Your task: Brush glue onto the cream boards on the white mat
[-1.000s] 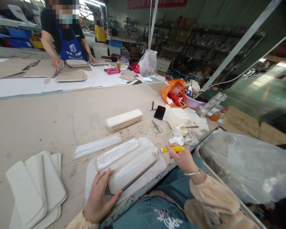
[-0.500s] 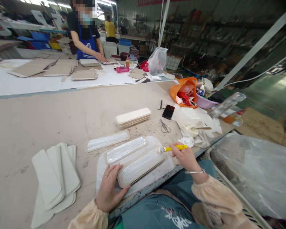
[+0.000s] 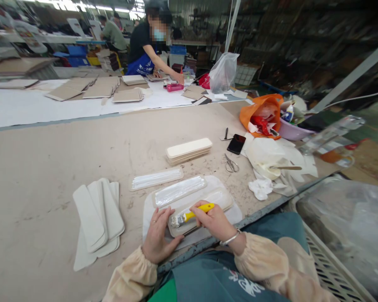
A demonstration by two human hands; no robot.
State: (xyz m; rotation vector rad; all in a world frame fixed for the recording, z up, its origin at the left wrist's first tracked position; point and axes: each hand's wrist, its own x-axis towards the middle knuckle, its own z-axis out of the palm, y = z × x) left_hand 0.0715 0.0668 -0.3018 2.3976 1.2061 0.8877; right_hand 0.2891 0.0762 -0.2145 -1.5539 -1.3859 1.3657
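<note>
My right hand [image 3: 214,221] is closed around a yellow-handled brush [image 3: 192,214]. Its white-coated bristles touch the left end of the nearest rounded panel [image 3: 219,198]. My left hand [image 3: 160,237] rests with fingers spread at that panel's left end. Just behind lies a second panel [image 3: 179,191] with a glossy white coating, and beyond it a third coated strip [image 3: 156,179]. A white sheet [image 3: 148,212] is under the two nearer panels. Further back sits a stack of cream rounded pieces [image 3: 189,149].
Overlapping pale panels [image 3: 97,214] lie at left. Scissors [image 3: 231,163], a phone [image 3: 237,144], crumpled tissue [image 3: 260,188] and an orange bag [image 3: 261,115] are at right. A person [image 3: 145,46] reaches over the far table.
My right hand has moved the brush left along the nearest panel, from its right end to its left end. The view has shifted, and the person opposite now leans and reaches sideways.
</note>
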